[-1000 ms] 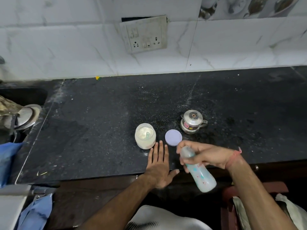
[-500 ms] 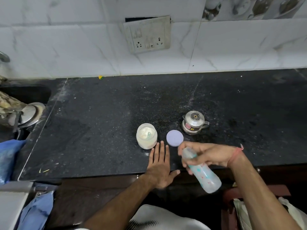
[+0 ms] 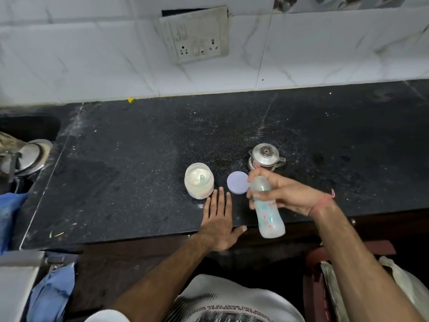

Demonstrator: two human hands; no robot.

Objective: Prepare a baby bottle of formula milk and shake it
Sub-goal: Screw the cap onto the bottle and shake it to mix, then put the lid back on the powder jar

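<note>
My right hand [image 3: 284, 195] grips a capped baby bottle [image 3: 269, 213] round its neck, above the front edge of the black counter [image 3: 139, 159]. The bottle is tilted, its base towards me, and holds pale milky liquid. My left hand [image 3: 219, 220] rests flat on the counter with straight fingers, just in front of an open jar of white formula powder [image 3: 199, 183] with a scoop in it. The jar's lilac lid [image 3: 238, 182] lies on the counter between the jar and the bottle.
A small lidded steel pot [image 3: 265, 156] stands behind the bottle. At the left is a sink with a steel lid [image 3: 30, 156] and blue cloth [image 3: 9, 205]. A switch socket [image 3: 197, 36] sits on the tiled wall. A red chair [image 3: 315, 275] stands below at right.
The bottle in my right hand has shifted slightly up and forward, and its tilt has changed. My left hand has stayed flat on the counter.
</note>
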